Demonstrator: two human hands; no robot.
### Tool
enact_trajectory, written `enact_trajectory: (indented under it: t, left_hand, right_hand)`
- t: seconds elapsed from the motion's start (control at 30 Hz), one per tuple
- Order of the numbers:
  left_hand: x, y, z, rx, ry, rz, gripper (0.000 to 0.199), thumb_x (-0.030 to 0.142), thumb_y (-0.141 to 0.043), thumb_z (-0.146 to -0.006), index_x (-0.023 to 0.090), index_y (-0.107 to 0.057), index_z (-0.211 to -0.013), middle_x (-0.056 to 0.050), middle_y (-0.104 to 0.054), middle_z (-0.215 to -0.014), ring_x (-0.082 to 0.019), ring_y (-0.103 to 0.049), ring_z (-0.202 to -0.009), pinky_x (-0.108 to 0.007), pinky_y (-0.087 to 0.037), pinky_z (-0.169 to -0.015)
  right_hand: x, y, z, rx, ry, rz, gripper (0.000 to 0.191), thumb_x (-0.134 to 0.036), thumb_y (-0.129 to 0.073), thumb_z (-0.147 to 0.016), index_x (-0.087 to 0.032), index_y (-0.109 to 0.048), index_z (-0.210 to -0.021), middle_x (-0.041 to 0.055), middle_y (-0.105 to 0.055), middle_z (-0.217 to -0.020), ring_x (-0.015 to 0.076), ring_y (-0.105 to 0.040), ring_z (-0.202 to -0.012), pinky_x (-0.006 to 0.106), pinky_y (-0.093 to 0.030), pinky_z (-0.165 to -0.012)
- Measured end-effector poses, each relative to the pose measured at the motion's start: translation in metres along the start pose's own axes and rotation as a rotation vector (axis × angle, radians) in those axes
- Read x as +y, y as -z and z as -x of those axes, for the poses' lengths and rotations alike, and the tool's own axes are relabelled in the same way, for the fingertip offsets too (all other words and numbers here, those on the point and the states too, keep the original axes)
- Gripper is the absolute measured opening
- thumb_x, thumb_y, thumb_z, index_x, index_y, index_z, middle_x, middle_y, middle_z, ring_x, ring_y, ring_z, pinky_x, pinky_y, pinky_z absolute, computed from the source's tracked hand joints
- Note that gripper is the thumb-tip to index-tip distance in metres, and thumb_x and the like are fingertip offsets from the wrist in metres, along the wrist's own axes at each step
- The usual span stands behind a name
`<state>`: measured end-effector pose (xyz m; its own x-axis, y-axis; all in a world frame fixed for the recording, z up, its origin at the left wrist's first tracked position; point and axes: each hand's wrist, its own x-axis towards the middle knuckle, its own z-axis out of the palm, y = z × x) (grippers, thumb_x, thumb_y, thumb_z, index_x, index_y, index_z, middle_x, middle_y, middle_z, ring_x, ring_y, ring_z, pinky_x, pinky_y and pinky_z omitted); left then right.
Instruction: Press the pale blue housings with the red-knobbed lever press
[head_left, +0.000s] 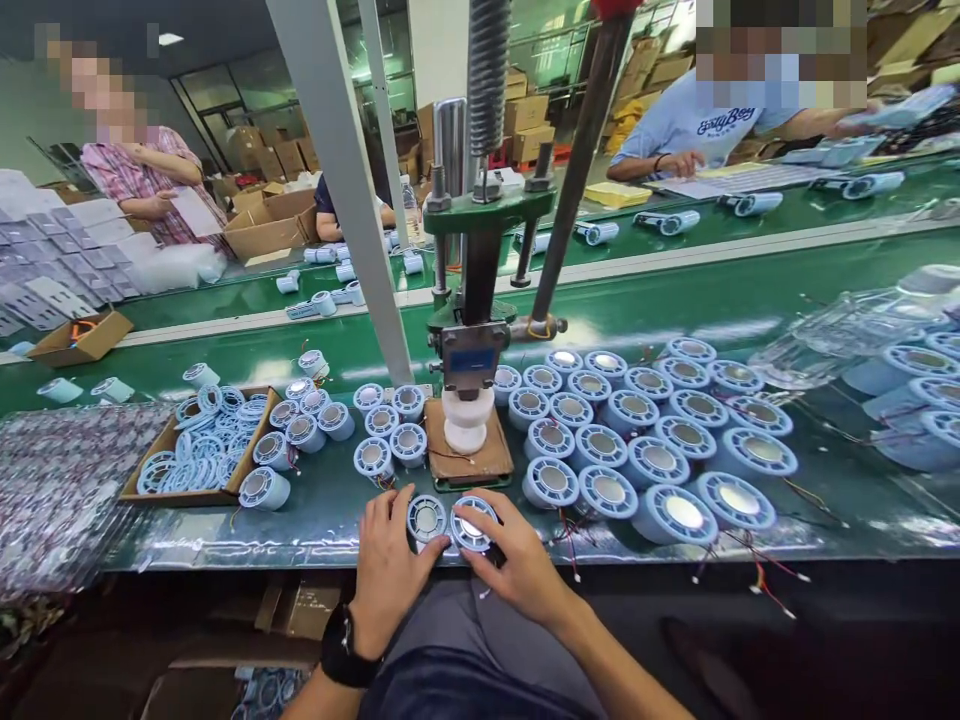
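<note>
At the near edge of the bench, my left hand (pixel 391 560) is closed round a light-blue round housing (pixel 428 520) with a silver disc in its slotted top. A second blue housing (pixel 473 523) sits just right of it, with my right hand (pixel 517 555) gripping it between thumb and fingers. The two housings stand side by side, tops up. Behind them is a green hand press (pixel 487 215). Its white round pusher (pixel 466 420) is over a brown pad (pixel 442 470), with a thin wire beside it.
Many similar housings (pixel 600 445) with trailing wires stand on the right, and several more (pixel 373 455) left of the press. A cardboard box (pixel 247 490) holds blue slotted rings. Bubble wrap (pixel 67 500) lies far left. Co-workers are across the conveyor (pixel 750 245).
</note>
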<state>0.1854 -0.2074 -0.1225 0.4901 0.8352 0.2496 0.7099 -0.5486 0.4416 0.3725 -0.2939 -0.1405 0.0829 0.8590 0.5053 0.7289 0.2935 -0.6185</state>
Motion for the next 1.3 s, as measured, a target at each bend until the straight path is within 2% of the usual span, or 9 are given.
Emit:
enact_trajectory:
  t: [0.2, 0.33, 0.43, 0.5, 0.57, 0.73, 0.93, 1.17, 1.3]
  left_hand:
    - [0.007, -0.008, -0.003, -0.073, -0.095, 0.005, 0.055, 0.024, -0.062, -0.083, 0.021, -0.049, -0.137, -0.012, -0.059, -0.13, -0.03, -0.052, -0.119, -0.047, -0.043, -0.1]
    - [0.005, -0.009, -0.006, -0.055, -0.035, 0.076, 0.051, 0.028, -0.065, -0.083, 0.021, -0.054, -0.132, -0.012, -0.06, -0.13, -0.032, -0.051, -0.12, -0.051, -0.041, -0.101]
    - [0.003, -0.003, -0.008, -0.069, 0.042, 0.305, 0.045, 0.029, -0.064, -0.084, 0.021, -0.056, -0.127, -0.012, -0.064, -0.125, -0.03, -0.056, -0.117, -0.049, -0.044, -0.102]
    - [0.003, 0.007, -0.009, -0.119, 0.065, 0.527, 0.052, 0.029, -0.061, -0.085, 0.02, -0.048, -0.134, -0.013, -0.064, -0.124, -0.027, -0.061, -0.112, -0.044, -0.048, -0.099]
    - [0.008, 0.018, -0.01, -0.183, 0.028, 0.626, 0.062, 0.028, -0.062, -0.084, 0.02, -0.041, -0.141, -0.013, -0.063, -0.127, -0.026, -0.061, -0.114, -0.042, -0.049, -0.1]
    - [0.031, 0.03, -0.014, -0.23, -0.15, 0.381, 0.067, 0.014, -0.061, -0.079, 0.025, -0.043, -0.143, -0.009, -0.058, -0.137, -0.028, -0.05, -0.128, -0.048, -0.039, -0.112]
    - [0.034, 0.023, -0.016, -0.238, -0.092, 0.423, 0.067, 0.008, -0.059, -0.077, 0.024, -0.045, -0.141, -0.009, -0.056, -0.138, -0.025, -0.048, -0.13, -0.045, -0.039, -0.113]
    - [0.024, 0.027, -0.018, -0.346, -0.091, 0.554, 0.064, 0.01, -0.058, -0.078, 0.024, -0.046, -0.139, -0.01, -0.054, -0.139, -0.025, -0.046, -0.133, -0.045, -0.036, -0.116]
    - [0.021, 0.01, -0.008, -0.345, -0.07, 0.572, 0.065, 0.016, -0.053, -0.084, 0.019, -0.036, -0.147, -0.013, -0.043, -0.151, -0.025, -0.038, -0.142, -0.046, -0.032, -0.12]
  right_hand:
    - [0.0, 0.001, 0.0, -0.027, -0.002, -0.012, 0.039, -0.021, -0.057, -0.087, -0.021, -0.062, -0.125, 0.0123, -0.057, -0.124, 0.0192, -0.058, -0.115, 0.033, -0.053, -0.097]
    - [-0.002, 0.003, 0.002, -0.013, -0.021, -0.012, 0.039, -0.021, -0.058, -0.086, -0.021, -0.062, -0.125, 0.0122, -0.058, -0.124, 0.0193, -0.059, -0.115, 0.033, -0.054, -0.097]
    - [-0.004, -0.001, 0.004, 0.035, -0.062, -0.023, 0.047, -0.021, -0.059, -0.085, -0.02, -0.056, -0.132, 0.012, -0.06, -0.125, 0.0195, -0.059, -0.117, 0.032, -0.053, -0.099]
    - [-0.007, -0.008, 0.004, 0.077, -0.098, -0.038, 0.055, -0.02, -0.06, -0.084, -0.018, -0.05, -0.138, 0.0117, -0.061, -0.125, 0.0196, -0.06, -0.118, 0.033, -0.053, -0.1]
    - [-0.01, -0.019, 0.002, 0.103, -0.141, -0.055, 0.061, -0.017, -0.06, -0.081, -0.018, -0.046, -0.141, 0.0113, -0.061, -0.126, 0.0198, -0.061, -0.117, 0.033, -0.054, -0.099]
    - [-0.018, -0.044, -0.001, 0.206, -0.198, -0.043, 0.074, -0.009, -0.054, -0.075, -0.019, -0.038, -0.147, 0.0105, -0.06, -0.129, 0.0196, -0.062, -0.116, 0.032, -0.054, -0.098]
    - [-0.024, -0.055, 0.001, 0.354, -0.183, 0.038, 0.064, -0.017, -0.057, -0.083, -0.018, -0.039, -0.144, 0.0125, -0.061, -0.125, 0.0206, -0.064, -0.11, 0.032, -0.057, -0.091]
    - [-0.024, -0.056, 0.002, 0.332, -0.21, 0.055, 0.072, -0.027, -0.061, -0.086, -0.017, -0.031, -0.15, 0.0128, -0.062, -0.119, 0.0219, -0.064, -0.105, 0.034, -0.056, -0.088]
    - [-0.024, -0.056, 0.003, 0.236, -0.119, 0.111, 0.06, -0.022, -0.052, -0.089, -0.017, -0.038, -0.147, 0.0144, -0.059, -0.125, 0.0234, -0.059, -0.113, 0.038, -0.054, -0.093]
